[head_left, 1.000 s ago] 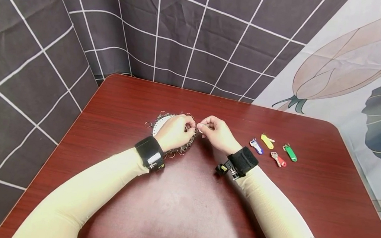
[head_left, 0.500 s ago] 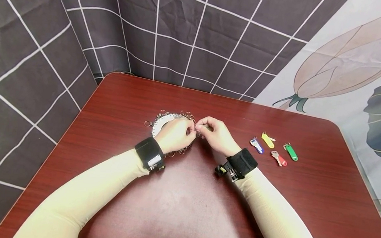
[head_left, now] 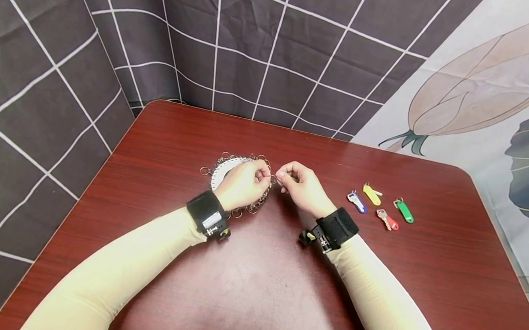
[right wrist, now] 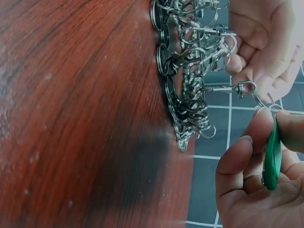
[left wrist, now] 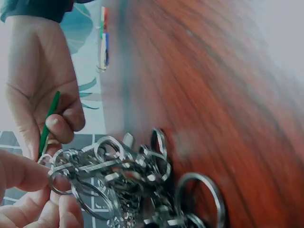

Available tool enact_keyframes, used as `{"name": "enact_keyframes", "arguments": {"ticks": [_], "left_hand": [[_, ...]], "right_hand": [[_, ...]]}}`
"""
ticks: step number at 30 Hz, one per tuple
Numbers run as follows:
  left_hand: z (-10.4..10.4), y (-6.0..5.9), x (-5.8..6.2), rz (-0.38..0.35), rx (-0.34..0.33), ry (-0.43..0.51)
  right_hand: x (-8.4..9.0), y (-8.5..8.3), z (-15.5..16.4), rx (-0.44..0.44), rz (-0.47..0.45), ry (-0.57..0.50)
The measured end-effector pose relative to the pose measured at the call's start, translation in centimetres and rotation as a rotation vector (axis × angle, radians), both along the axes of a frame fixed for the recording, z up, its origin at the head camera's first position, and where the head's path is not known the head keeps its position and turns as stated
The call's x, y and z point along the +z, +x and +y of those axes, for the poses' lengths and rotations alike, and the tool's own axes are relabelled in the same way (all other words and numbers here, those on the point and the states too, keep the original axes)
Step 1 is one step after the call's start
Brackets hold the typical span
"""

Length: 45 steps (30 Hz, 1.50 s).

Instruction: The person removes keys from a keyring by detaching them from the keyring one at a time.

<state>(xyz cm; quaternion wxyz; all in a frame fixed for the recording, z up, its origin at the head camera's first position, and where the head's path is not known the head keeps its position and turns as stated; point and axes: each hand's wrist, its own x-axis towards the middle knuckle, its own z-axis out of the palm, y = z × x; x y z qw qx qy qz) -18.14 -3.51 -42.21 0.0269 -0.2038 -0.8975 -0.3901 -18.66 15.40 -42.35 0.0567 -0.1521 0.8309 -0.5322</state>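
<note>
Hands meet right over the back-left part of a dark red wood-grain table with rounded corners and a glossy top that throws back a pale blotch of light near the person. The left hand is curled on top of a round white disc with a whole fringe of metal key rings and clips around its edge, and the wrist view shows its fingertips pinching one of those rings out of the tangle. The right hand is just beside it, almost knuckle to knuckle, fingers closed around a green key tag; from its wrist camera you can see the tag's small ring sitting at a swivel clip that sticks out of the bunch, though I can't tell if it's actually hooked on or only touching. So the ring bundle lies flat on the table under the left hand, and the green tag is up in the right hand's pinch just to the right of it. Further right on the table, well apart from the hands, lie four more key tags: blue, yellow, red and green. Behind the table hangs a dark grey cloth with a white grid, and on the right a pale cloth printed with a big flower bud and leaves. Both forearms are in cream sleeves with black wrist straps.
</note>
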Motion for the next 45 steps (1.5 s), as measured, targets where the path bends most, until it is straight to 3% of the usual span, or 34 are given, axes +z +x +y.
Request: {"name": "enact_keyframes", "arguments": {"ticks": [7, 14, 21, 30, 33, 39, 45], "left_hand": [[0.0, 0.2, 0.2, -0.104, 0.009, 0.100], [0.0, 0.1, 0.2, -0.118, 0.037, 0.118], [0.2, -0.3, -0.6, -0.161, 0.031, 0.277], [0.4, -0.2, -0.6, -0.382, 0.020, 0.520], [0.4, -0.2, -0.8, -0.354, 0.008, 0.515], [0.3, -0.3, -1.0, -0.196, -0.025, 0.407], [0.2, -0.3, -0.8, -0.105, -0.050, 0.313]], "right_hand": [[-0.1, 0.2, 0.0, 0.003, -0.013, 0.014], [-0.2, 0.2, 0.3, 0.031, 0.015, 0.033], [-0.3, 0.2, 0.4, 0.029, 0.007, 0.013], [-0.4, 0.2, 0.5, 0.023, -0.077, -0.047], [-0.5, 0.1, 0.5, 0.029, -0.082, -0.048], [-0.4, 0.1, 0.6, 0.035, -0.102, -0.055], [0.0, -0.1, 0.6, 0.030, -0.088, -0.056]]}}
